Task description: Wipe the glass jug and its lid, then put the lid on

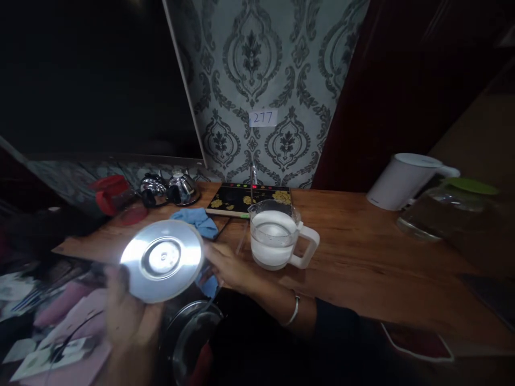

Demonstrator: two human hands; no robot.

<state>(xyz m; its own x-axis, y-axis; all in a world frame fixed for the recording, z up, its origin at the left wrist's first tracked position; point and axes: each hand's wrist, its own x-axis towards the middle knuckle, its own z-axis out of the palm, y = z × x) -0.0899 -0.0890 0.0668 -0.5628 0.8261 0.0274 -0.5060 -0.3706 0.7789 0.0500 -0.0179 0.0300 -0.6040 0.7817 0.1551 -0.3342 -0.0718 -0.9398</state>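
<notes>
My left hand [131,316], blurred, grips the lower left rim of a shiny round metal disc [132,273] with a ringed centre. It is tilted so its bright face is toward me, left of the table's front edge. My right hand [225,265] is at the disc's right edge with its fingers curled. A blue cloth [209,287] shows just under those fingers and seems to be in their grasp. Right of that hand, a clear jug [273,246] with a white handle stands upright, partly filled with clear liquid. Another blue cloth [197,221] lies behind the disc.
A black hot plate [237,198] with gold flowers sits by the wall. Two metal kettles [183,188] and a red-topped jug [120,201] stand left. On the right are a white kettle [402,182] and a green-lidded glass jug [446,212]. Below is a round glass-like lid or pot [193,332].
</notes>
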